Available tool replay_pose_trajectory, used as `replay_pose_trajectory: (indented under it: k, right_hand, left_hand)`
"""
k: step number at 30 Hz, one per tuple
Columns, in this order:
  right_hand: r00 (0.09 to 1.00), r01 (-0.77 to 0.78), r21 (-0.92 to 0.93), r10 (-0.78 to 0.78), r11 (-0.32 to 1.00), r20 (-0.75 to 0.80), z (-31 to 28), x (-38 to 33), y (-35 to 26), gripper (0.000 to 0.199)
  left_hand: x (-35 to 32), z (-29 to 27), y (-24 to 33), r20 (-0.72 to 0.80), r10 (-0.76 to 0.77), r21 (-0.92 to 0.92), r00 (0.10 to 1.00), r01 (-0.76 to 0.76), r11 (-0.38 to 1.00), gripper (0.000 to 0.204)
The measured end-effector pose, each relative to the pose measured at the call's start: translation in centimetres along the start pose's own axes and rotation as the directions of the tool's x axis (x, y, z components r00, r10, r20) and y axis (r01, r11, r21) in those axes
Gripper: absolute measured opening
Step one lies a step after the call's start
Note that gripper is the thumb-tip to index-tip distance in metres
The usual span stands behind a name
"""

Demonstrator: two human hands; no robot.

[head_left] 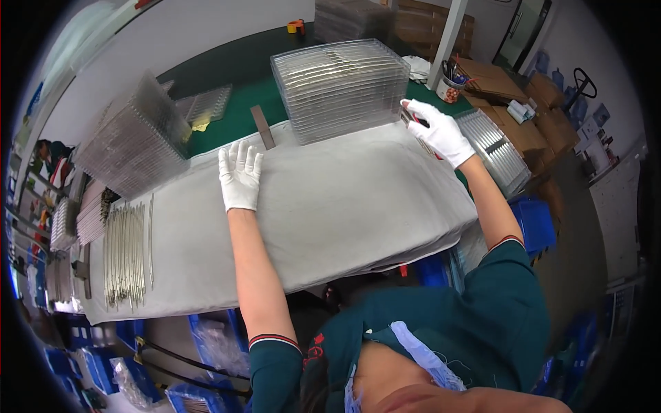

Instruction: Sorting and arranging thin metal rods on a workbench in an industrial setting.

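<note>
While the gloved left hand [241,177] spreads its fingers wide over the cloth-covered worktop [330,213], the gloved right hand [438,134] grips a small dark-and-red object [406,117] of unclear kind just beside the stack of clear trays [344,93]. Thin metal rods [126,255] lie side by side toward the worktop's left end

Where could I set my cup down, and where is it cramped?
The grey cloth is bare in two places: a broad middle stretch, right of the left forearm and in front of the central tray stack, and a strip between that forearm and the thin rods. Crowded: the left end and back edge.
</note>
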State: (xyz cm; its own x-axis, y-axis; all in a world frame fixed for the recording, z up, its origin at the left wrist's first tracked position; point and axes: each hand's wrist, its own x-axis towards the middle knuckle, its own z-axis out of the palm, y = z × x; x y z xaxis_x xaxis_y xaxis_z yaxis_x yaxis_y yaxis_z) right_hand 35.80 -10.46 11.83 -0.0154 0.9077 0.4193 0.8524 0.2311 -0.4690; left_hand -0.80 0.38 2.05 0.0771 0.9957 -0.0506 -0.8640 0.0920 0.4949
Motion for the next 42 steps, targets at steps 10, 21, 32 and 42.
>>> replay_pose_trajectory:
  k: [10,21,32,42]
  right_hand:
    - [0.984,0.079,-0.329,-0.021,0.941,0.176,-0.2,-16.2,2.2,0.032]
    - [0.999,0.026,-0.436,-0.008,0.9,0.044,-1.6,-16.6,4.1,0.037]
    - [0.94,0.307,-0.469,-0.189,0.828,0.282,4.3,-11.5,5.1,0.046]
    - [0.954,0.235,-0.428,-0.124,0.873,0.272,4.2,-12.6,5.1,0.044]
  left_hand:
    - [0.3,-1.3,0.4,0.006,0.063,0.117,0.998,-0.064,0.991,0.047]
    - [-11.0,2.6,-2.7,0.128,0.17,0.106,0.977,-0.183,0.977,0.04]
    - [-29.9,-8.2,-3.3,-0.197,-0.062,0.224,0.979,0.106,0.969,0.053]
    - [-26.7,-8.3,-3.7,-0.492,0.143,0.13,0.859,-0.09,0.987,0.025]
